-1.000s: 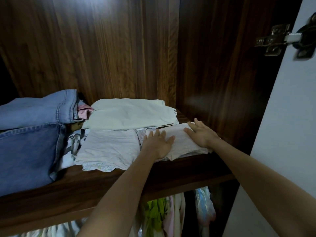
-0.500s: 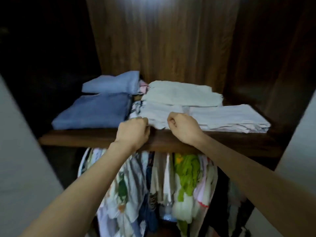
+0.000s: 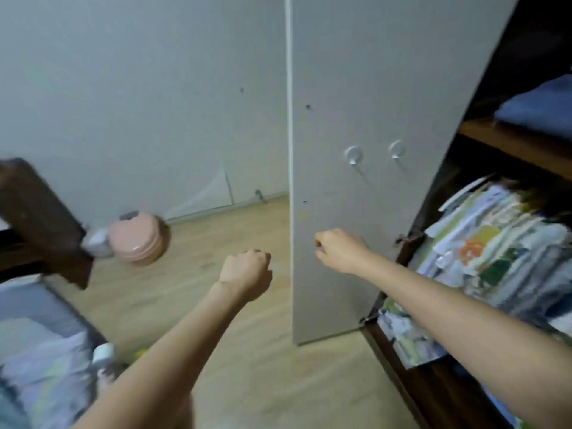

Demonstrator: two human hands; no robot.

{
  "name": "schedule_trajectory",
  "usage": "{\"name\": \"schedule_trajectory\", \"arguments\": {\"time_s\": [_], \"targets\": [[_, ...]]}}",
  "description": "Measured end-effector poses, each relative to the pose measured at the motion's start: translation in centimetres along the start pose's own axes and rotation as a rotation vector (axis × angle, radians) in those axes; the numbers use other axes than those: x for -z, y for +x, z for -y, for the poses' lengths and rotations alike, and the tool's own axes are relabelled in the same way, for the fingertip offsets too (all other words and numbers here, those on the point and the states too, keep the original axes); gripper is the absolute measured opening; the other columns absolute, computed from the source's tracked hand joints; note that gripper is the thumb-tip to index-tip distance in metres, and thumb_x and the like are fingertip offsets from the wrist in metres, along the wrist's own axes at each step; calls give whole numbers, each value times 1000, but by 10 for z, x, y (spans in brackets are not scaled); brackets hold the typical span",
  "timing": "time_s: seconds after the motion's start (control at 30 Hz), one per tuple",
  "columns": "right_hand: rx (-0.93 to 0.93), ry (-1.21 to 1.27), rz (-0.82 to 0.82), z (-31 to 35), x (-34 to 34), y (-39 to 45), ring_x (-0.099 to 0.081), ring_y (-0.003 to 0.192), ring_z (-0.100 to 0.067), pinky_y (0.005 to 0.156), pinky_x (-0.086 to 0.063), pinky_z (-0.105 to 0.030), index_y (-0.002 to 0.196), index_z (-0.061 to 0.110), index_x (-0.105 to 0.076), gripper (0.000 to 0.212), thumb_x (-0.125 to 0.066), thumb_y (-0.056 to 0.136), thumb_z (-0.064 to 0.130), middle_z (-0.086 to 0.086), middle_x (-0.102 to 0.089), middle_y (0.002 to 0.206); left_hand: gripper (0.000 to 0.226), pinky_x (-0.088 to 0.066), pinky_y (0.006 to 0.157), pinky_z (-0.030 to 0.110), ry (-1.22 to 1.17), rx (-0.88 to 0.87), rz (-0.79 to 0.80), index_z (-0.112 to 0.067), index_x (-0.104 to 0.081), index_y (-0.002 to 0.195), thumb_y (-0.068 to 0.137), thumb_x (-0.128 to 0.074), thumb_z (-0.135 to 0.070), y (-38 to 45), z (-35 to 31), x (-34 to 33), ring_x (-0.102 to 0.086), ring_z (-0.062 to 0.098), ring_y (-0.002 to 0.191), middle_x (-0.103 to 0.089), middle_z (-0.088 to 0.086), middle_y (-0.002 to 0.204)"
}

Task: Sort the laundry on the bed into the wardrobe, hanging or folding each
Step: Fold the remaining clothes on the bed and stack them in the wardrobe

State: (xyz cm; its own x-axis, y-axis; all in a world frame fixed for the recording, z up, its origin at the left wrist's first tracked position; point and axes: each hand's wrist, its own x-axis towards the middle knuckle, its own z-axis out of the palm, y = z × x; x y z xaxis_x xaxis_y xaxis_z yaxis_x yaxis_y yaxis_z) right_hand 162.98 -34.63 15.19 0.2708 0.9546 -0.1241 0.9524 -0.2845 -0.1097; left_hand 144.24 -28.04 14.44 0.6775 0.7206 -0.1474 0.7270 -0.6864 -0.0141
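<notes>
Two bare forearms reach up from the bottom of the frame. The left hand (image 3: 246, 274), at the centre, is curled into a loose fist over the wooden floor (image 3: 247, 366), knuckles away from the camera, and holds nothing. The right hand (image 3: 339, 250), just right of centre, is also curled, its fingers tucked under; it lies in front of the lower part of the open grey wardrobe door (image 3: 371, 119), and whether it touches the door cannot be told.

At the lower left, the corner of the bed (image 3: 46, 320) shows, with pale, blurred laundry (image 3: 46, 382) heaped on it. A dark wooden bedpost (image 3: 40, 218) stands at the left edge above it.

On the right side, the wardrobe (image 3: 433, 382) stands open. A dense row of hanging clothes (image 3: 495, 258), white with green, yellow and orange prints, fills its middle. Above them, at the upper right, a folded blue garment (image 3: 538, 109) lies on a wooden shelf (image 3: 510, 140).

The door carries two small round hooks (image 3: 374, 154) side by side at mid-height.

Farther back, left of centre, a round pink container (image 3: 139, 239) sits on the floor near the grey wall (image 3: 139, 88).
</notes>
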Motion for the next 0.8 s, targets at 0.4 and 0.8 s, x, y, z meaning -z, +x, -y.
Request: {"name": "schedule_trajectory", "arguments": {"time_s": [0.4,0.8], "targets": [[450,17,158,335,-66,167,-61,101,-37,83,-53,-42,97,10,-64,22,-47,86,19,-20,-65,110,32,-46,84,36,-54,529,72,-14,-56,122,97,-47,-31,-99,338,-33,-58,32,112,-61,10,124],[711,-177,123,448,-70,411,-55,117,-31,86,-48,-37,122,14,-55,34,-45,92,26,-14,-59,126,30,-41,79,34,-118,766,25,-16,-56,120,98,-45,-32,44,518,-49,-59,32,107,-62,9,119]]}}
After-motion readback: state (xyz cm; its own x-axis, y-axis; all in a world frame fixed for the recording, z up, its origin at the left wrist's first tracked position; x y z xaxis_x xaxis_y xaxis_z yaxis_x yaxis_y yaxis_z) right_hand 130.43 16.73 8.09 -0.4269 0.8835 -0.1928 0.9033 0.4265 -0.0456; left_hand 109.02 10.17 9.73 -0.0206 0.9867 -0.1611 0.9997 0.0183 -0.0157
